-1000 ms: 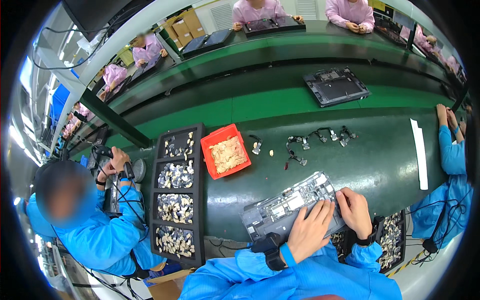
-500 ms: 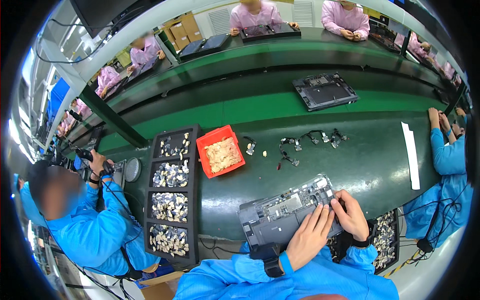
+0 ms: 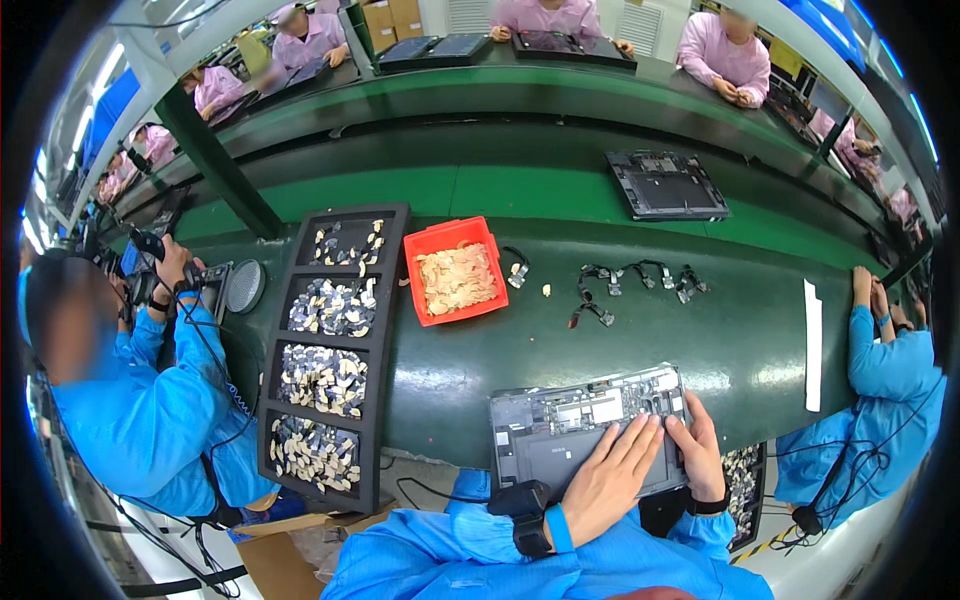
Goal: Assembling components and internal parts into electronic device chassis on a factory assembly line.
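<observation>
A dark laptop base (image 3: 530, 450) with its bare circuit board (image 3: 580, 408) facing up lies tilted slightly at the bench's front edge, close to my body. Across its lower right part rests my left hand (image 3: 610, 475), fingers stretched out and flat on the casing and board edge. My right hand (image 3: 702, 450) grips the base's right side, thumb on top and fingers along the edge. Beyond the base, several small black cable parts (image 3: 600, 285) lie on the green bench. One more cable part (image 3: 516, 267) sits beside a red bin (image 3: 413, 275) of beige pieces.
A black divided tray (image 3: 378, 345) of small dark and beige pieces stands at left. Another tray (image 3: 742, 490) is below at right. A second laptop base (image 3: 670, 190) lies on the green conveyor. A white strip (image 3: 813, 350) lies right. Co-workers in blue sit either side.
The laptop base has turned a little, its long edge now more level. Both hands stay on it. The whole view has shifted with my head.
</observation>
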The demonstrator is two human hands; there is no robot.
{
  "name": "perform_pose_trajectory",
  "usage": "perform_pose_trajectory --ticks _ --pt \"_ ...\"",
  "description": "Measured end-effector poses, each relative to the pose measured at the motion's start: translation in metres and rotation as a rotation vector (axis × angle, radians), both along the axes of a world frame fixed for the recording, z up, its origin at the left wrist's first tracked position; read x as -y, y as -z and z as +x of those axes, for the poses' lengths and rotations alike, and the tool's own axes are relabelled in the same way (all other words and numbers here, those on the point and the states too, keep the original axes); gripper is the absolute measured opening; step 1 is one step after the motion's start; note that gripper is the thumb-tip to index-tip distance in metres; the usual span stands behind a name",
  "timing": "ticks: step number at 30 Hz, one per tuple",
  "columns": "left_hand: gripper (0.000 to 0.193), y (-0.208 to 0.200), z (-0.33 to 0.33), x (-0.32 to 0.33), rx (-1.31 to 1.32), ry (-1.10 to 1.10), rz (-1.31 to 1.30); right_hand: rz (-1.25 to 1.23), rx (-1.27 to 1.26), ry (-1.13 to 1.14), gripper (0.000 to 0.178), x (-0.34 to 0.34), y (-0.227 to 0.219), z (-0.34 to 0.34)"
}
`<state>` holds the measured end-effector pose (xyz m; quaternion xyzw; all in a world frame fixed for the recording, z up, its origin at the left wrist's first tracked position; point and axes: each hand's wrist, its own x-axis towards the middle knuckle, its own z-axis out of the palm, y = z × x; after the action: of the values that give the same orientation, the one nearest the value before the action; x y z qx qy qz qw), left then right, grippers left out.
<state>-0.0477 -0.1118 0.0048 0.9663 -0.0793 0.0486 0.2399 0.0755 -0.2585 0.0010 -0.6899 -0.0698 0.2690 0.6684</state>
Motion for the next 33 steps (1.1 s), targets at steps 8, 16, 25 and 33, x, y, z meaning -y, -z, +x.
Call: perform_pose_trajectory --ticks 8,16,25,33 --pt "0.095 -0.005 0.000 0.002 0.132 0.020 0.039 -0.025 0.111 0.028 0.055 0.015 -0.018 -0.007" --pt "0.065 -0.026 0.010 0.011 0.344 -0.033 -0.062 -0.022 0.307 0.097 0.052 0.035 -0.055 -0.007" --pt "0.063 -0.054 0.035 0.016 0.549 -0.075 -0.086 -0.037 0.555 0.229 0.049 0.033 -0.085 -0.001" --pt "0.063 -0.077 0.056 0.020 0.687 -0.117 -0.015 0.084 0.721 0.266 0.049 0.020 -0.110 0.012"
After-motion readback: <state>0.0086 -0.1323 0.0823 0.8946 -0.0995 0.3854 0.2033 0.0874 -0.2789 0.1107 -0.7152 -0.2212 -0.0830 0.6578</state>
